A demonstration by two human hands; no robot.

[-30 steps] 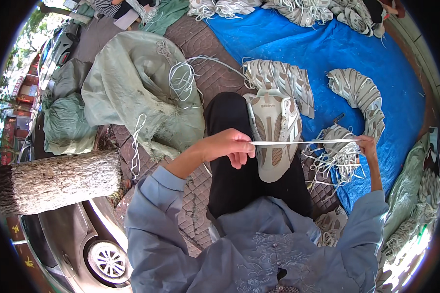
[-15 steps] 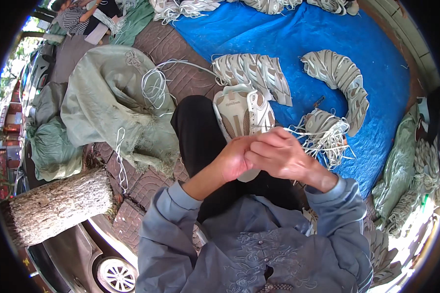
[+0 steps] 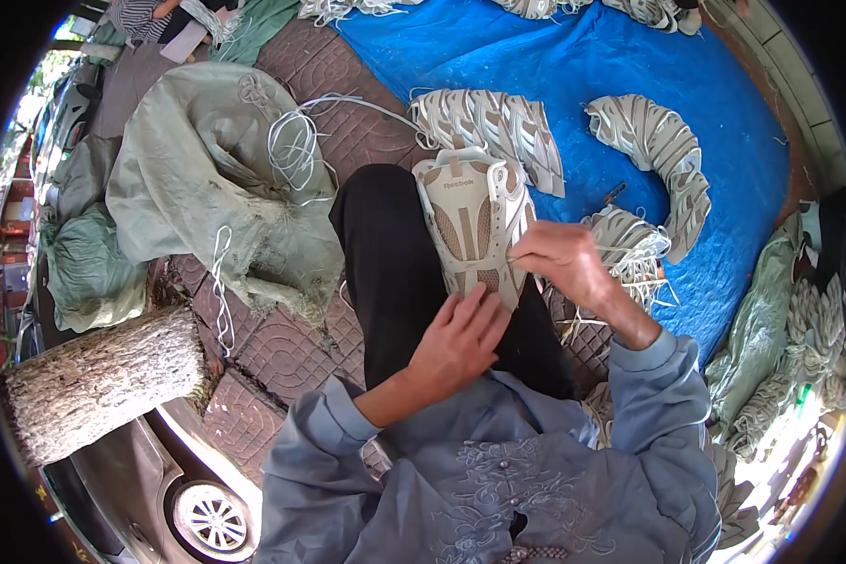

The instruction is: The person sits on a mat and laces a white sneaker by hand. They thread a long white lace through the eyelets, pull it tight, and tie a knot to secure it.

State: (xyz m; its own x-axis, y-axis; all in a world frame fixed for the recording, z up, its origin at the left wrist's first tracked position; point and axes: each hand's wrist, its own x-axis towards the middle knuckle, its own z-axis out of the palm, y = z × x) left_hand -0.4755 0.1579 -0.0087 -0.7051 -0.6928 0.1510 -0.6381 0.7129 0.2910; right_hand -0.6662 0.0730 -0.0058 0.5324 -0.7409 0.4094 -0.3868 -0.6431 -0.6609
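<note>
shoe upper (image 3: 473, 221), white and tan, lies flat on our lap over the black trousers (image 3: 395, 263), near the middle of the scene. our left hand (image 3: 461, 338) rests open on its near end, fingers spread and pressing it down, gripping nothing. our right hand (image 3: 562, 258) sits at its right edge, fingers pinched together on a thin white lace (image 3: 630, 252) that trails off to the right. farther out, more stacked uppers (image 3: 493, 127) lie on the blue tarp (image 3: 630, 66), and a loose pile of laces (image 3: 634, 254) sits just right of our knee. on the left are a green sack (image 3: 207, 179) and a log (image 3: 103, 381).
</note>
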